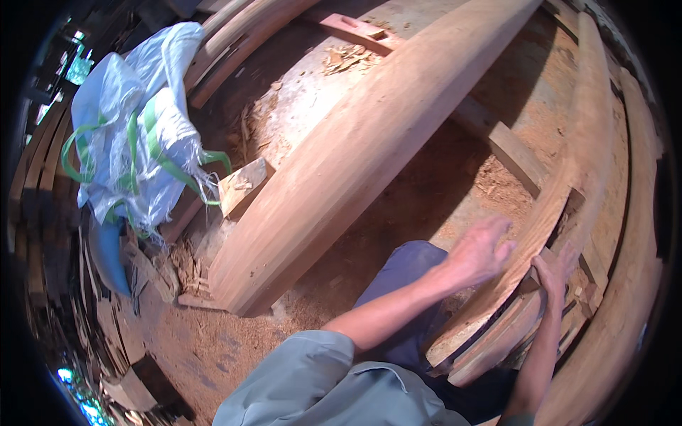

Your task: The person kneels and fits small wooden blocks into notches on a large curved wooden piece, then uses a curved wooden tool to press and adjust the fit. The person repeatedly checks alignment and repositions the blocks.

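Note:
On my right lies a long, slim timber (pixel 534 227) with a dark notch cut in it and a split-looking gap toward its near end. My left hand (pixel 483 248) is over its left edge, fingers curved and thumb apart, with nothing visible in it. At the notch, my right hand (pixel 555 270) closes round a small wooden block (pixel 545 257) set in the gap; its fingertips are partly hidden. Below the gap runs a second length of wood (pixel 497 344). A broad, smooth, rounded beam (pixel 362 149) slants across the middle, apart from both hands.
Crosswise wooden supports (pixel 515 157) lie under the timbers. A white woven sack (pixel 138 135) with green straps sits at the left, near a wood block (pixel 243 186). Another long timber (pixel 636 284) borders the right. Shavings (pixel 348 59) and sawdust cover the floor (pixel 220 355); boards are stacked far left.

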Demonstrator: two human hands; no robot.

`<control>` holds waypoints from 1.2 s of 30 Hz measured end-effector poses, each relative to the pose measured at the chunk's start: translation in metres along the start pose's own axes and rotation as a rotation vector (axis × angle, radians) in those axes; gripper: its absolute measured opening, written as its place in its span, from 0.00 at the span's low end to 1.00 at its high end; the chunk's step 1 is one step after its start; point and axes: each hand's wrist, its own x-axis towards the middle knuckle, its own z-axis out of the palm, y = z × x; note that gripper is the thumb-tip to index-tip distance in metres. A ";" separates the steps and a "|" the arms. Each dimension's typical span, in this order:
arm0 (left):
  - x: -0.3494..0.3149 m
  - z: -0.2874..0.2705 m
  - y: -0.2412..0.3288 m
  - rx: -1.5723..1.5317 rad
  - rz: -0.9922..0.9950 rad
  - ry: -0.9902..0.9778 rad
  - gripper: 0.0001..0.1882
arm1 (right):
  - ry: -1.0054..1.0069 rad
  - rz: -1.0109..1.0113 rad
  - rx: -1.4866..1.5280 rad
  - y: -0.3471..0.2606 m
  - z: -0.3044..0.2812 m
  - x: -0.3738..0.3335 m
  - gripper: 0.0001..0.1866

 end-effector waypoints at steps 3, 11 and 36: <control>0.012 0.096 0.005 0.068 -0.008 -0.068 0.18 | 0.011 0.015 0.039 0.011 0.007 0.013 0.61; 0.034 0.197 -0.042 0.066 -0.154 -0.284 0.45 | 0.220 0.052 0.875 0.085 -0.012 -0.018 0.50; 0.047 0.204 -0.071 0.071 -0.128 -0.213 0.34 | 0.130 0.522 1.284 0.104 0.075 -0.098 0.41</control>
